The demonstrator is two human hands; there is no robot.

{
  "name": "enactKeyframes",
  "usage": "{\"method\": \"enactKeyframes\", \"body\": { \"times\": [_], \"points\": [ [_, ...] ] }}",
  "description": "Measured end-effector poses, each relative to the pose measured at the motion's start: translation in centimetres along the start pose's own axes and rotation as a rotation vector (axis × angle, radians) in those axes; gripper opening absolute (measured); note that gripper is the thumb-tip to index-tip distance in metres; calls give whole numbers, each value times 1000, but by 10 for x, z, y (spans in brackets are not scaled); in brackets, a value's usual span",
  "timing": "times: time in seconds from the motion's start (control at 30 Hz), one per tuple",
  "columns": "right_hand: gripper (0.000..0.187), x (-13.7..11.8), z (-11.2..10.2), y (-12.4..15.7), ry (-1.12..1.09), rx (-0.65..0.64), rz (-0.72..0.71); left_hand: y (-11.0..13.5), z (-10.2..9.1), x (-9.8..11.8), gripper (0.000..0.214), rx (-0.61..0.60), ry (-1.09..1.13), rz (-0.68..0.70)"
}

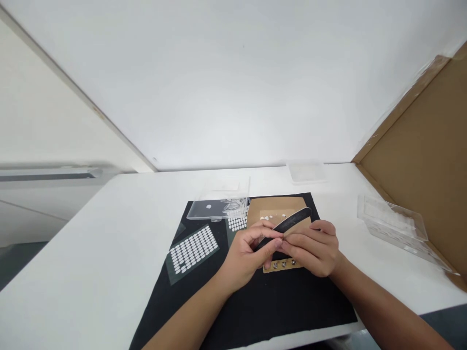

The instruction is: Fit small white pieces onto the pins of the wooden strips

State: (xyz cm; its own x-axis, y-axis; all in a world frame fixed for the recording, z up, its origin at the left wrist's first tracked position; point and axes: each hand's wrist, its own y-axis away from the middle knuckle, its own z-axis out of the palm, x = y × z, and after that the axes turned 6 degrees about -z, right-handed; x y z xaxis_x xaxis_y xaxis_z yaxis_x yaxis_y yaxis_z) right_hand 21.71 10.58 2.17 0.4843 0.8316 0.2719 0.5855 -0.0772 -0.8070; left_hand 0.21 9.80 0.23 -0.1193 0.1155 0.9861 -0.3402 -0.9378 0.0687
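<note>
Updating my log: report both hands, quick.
Left hand: curled at the nail file; grip cannot be told.
Right hand: also curled there; grip unclear.

File (293, 221) seemingly between hands (243, 256), sheet (194, 249) leftward on mat (292, 306)

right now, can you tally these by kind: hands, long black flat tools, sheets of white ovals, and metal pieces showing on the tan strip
Hands: 2, the left hand and right hand
Long black flat tool: 1
Sheets of white ovals: 2, left sheet and farther sheet
Metal pieces showing on the tan strip: 3
Total: 8
</note>
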Motion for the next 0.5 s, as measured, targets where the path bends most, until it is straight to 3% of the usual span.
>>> {"method": "enactKeyframes", "body": {
  "times": [0.17, 0.5],
  "points": [
    [11, 0, 1, 3, -36, 19, 42, 0, -1, -2, 32, -10, -4, -36],
    [20, -4, 0, 1, -60, 34, 34, 1, -5, -3, 33, -98, 80, -151]
  ]
}}
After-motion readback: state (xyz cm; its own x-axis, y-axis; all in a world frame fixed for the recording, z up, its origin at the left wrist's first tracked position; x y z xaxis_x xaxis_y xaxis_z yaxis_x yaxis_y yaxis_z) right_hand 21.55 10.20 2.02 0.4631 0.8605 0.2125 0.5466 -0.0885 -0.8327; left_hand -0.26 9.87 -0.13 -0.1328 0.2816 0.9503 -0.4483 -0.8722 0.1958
